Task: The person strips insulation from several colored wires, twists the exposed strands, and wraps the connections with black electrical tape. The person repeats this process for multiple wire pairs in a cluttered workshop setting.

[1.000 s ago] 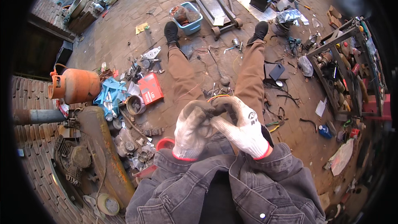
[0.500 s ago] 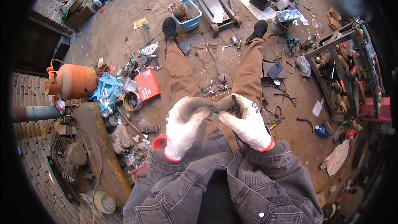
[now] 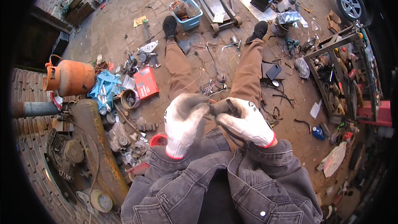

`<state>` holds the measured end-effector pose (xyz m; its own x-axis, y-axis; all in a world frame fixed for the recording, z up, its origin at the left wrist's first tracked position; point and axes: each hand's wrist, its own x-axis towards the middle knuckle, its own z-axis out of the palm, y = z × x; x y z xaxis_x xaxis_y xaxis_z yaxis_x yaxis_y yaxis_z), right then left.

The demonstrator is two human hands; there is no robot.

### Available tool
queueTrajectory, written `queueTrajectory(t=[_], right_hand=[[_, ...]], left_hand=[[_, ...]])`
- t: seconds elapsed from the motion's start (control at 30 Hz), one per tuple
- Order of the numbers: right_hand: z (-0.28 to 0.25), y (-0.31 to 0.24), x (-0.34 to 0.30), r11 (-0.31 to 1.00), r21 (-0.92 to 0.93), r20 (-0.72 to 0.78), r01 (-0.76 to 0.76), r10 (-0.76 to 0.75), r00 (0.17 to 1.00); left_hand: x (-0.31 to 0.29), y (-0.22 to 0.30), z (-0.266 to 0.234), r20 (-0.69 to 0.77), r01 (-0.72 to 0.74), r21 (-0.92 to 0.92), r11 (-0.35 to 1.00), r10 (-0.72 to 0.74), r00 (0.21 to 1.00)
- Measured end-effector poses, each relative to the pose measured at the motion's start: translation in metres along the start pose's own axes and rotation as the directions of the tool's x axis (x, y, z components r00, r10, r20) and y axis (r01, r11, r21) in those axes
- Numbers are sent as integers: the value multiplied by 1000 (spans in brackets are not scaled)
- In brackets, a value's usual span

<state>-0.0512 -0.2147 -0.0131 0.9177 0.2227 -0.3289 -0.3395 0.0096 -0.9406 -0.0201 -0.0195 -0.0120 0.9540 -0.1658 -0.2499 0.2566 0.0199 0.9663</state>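
My left hand [image 3: 182,124], in a white work glove with darkened fingers, is closed in a pinch at the middle, above my lap. Against its fingertips, my right hand [image 3: 248,122], gloved the same way, is closed too. A narrow dark piece [image 3: 232,107] sticks up from the right hand's grip; its kind is not clear. Whatever lies between the fingertips is small and mostly hidden. A bit of orange wire [image 3: 213,101] shows just beyond them. Past the hands, a tangle of thin coloured wires [image 3: 214,87] lies on the ground between my legs.
An orange gas cylinder [image 3: 72,78], a red box [image 3: 146,83] and greasy machine parts [image 3: 74,153] stand at left. Ahead are a blue basket [image 3: 191,23] and a floor jack [image 3: 212,4]. On the right, a phone [image 3: 274,71] lies near a metal rack [image 3: 331,62]; a car wheel [image 3: 350,3] stands behind.
Both hands stay together over my lap, with the right hand's glove tilted slightly differently. The view has shifted a little, and the car wheel at the upper right now shows clearly.
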Motion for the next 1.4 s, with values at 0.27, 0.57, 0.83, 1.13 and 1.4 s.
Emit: queueTrajectory(t=[0.27,0.57,0.83,1.13,1.4], right_hand=[[-3,-4,-7,990,142,56,12,-20,998],[1,-12,-9,998,61,42,4,-6,999],[9,-5,-7,972,234,-53,-9,22,998],[9,-10,-10,980,191,10,-55,54,998],[7,-11,-11,998,2,56,-56,56,997]], left_hand=[[1,0,-3,67,107,-147,983,-98,993],[4,-4,2,288,-14,-13,1000,17,958],[2,-6,9,159,33,-61,998,-23,987],[-1,-7,9,28,68,-435,898,-62,998],[1,-14,2,92,121,-410,904,-91,992]])
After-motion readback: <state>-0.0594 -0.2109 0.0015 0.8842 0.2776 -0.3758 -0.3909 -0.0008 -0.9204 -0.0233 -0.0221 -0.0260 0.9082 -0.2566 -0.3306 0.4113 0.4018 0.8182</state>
